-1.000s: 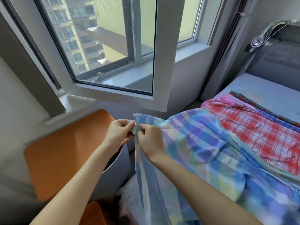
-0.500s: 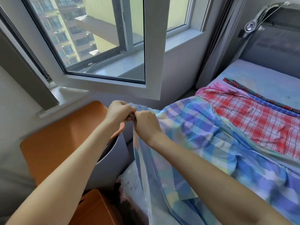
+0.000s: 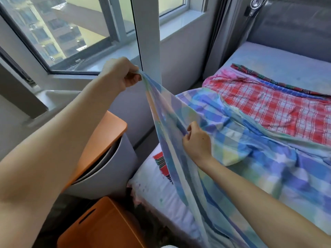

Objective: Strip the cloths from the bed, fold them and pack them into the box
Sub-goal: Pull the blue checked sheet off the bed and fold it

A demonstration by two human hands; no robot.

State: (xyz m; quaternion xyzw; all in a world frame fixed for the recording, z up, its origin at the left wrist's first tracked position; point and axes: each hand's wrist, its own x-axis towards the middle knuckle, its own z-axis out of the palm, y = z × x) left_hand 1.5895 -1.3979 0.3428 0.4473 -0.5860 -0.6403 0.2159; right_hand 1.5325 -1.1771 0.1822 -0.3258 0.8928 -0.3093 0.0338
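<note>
Beside the left edge of the bed [image 3: 286, 58], a grey bin [image 3: 114, 169] stands against the wall with its orange lid [image 3: 102, 138] tilted up; nearer, an orange box [image 3: 100, 228] with a dark slot in its top sits low in the gap; the left forearm crosses over the bin and hides part of the lid. The left hand [image 3: 121, 74] is raised in front of the window frame [image 3: 148, 33], fingers curled tight round a corner of the pastel check cloth [image 3: 250, 149]; the right hand [image 3: 197, 140], lower and nearer the bed, pinches the same cloth along its edge. Between the hands the cloth is pulled into a taut band; below the right hand it hangs over the bed's near left side, partly covering a small striped cloth [image 3: 160, 161] on a white printed sheet [image 3: 157, 187]; the rest lies rumpled across the near half of the bed. Farther right lies a red check cloth [image 3: 277, 108], and beyond it a dark multicoloured cloth [image 3: 268, 79] lies in a narrow strip; bare blue-grey sheet reaches to a grey padded headboard [image 3: 295, 24]. A grey curtain [image 3: 220, 33] hangs in the corner; the window shows tall buildings outside.
</note>
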